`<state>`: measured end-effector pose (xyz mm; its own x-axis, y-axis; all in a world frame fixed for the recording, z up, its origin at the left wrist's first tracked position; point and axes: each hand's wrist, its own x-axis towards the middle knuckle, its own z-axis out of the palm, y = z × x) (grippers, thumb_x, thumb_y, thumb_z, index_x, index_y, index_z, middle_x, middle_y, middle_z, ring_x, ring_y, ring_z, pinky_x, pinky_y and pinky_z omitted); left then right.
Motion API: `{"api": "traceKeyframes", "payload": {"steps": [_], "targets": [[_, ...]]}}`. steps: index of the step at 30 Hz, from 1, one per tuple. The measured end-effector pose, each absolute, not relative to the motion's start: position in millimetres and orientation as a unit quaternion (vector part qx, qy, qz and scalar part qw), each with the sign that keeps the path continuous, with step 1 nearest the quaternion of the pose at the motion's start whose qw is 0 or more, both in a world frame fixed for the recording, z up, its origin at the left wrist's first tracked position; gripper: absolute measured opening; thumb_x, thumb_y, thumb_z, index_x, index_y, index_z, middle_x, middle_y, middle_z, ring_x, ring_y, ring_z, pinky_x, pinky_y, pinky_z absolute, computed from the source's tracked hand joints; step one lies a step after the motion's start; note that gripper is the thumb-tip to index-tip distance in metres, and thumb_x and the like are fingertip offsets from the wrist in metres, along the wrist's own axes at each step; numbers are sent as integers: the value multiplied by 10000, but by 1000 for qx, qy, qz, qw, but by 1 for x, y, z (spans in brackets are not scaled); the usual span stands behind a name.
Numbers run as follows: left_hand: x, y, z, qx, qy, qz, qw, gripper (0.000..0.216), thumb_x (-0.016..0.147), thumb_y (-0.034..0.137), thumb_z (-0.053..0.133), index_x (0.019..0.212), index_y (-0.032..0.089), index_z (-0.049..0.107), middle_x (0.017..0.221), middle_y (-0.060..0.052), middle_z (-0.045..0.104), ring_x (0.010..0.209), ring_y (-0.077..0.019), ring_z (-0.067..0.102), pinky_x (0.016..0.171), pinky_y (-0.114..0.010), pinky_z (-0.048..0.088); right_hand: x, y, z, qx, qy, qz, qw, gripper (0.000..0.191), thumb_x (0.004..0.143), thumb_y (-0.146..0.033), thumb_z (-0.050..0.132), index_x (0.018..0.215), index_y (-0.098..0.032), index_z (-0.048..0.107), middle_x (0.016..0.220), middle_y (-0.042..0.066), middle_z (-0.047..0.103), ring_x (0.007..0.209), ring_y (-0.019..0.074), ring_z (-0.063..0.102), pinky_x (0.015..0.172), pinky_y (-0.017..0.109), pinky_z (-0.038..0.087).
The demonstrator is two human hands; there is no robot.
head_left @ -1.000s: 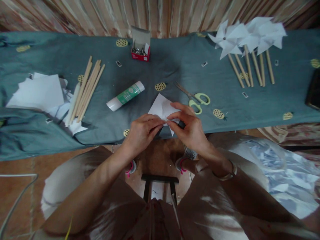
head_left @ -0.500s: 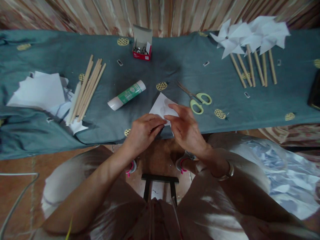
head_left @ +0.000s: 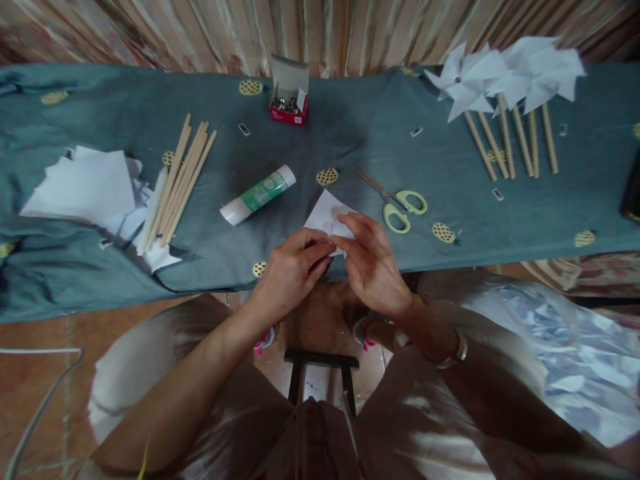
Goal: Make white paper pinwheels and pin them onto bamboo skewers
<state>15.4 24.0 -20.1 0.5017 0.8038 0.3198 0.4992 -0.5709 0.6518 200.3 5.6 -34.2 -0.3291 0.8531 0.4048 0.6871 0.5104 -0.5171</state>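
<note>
A folded white paper piece [head_left: 326, 212] lies at the near edge of the teal cloth [head_left: 450, 173]. My left hand [head_left: 293, 270] pinches its near edge with curled fingers. My right hand [head_left: 373, 263] grips the same paper from the right, fingers bent over it. Green-handled scissors [head_left: 395, 200] lie just right of my hands. A glue stick [head_left: 257, 194] with a green label lies to the left of the paper.
Wooden sticks [head_left: 180, 180] and a pile of white paper squares [head_left: 83, 187] sit at the left. A red box of pins [head_left: 289, 107] stands at the back. Several finished white pinwheels [head_left: 505, 77] on sticks lie at the back right. A clear plastic bag [head_left: 565, 360] rests by my right knee.
My right hand slid left and closer over the paper, covering more of it. The left hand has barely moved.
</note>
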Motion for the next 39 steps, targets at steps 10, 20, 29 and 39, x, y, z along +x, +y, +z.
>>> {"api": "traceKeyframes", "payload": {"steps": [10, 20, 29, 39], "targets": [[16, 25, -20, 847, 385, 296, 218, 122, 898, 151, 593, 988, 152, 676, 981, -76, 670, 908, -171, 656, 800, -305, 567, 217, 16, -31, -539, -748, 168, 349, 401, 937, -190, 427, 1314, -274, 537, 1412, 85, 539, 1330, 264, 493, 1133, 506, 398], [-4, 44, -20, 851, 400, 303, 156, 164, 918, 157, 543, 954, 192, 699, 1056, -74, 688, 983, -191, 635, 842, -341, 555, 223, 19, -17, -550, -743, 171, 340, 296, 931, -216, 452, 1171, -215, 625, 1288, 116, 644, 1214, 262, 606, 1060, 497, 482], [6, 30, -9, 887, 369, 267, 79, 168, 914, 317, 591, 987, 189, 673, 1052, -88, 664, 947, -225, 582, 793, -384, 514, 217, 13, -15, -545, -732, 200, 356, 261, 928, -214, 479, 1125, -241, 648, 1187, 83, 701, 1110, 229, 661, 996, 442, 528], [18, 22, -11, 913, 363, 186, 14, 181, 955, 205, 502, 925, 139, 667, 895, -78, 672, 823, -201, 588, 706, -320, 483, 221, 12, -13, -539, -736, 233, 338, 280, 886, -161, 497, 1110, -229, 650, 1163, 91, 705, 1076, 231, 666, 962, 437, 536]]}}
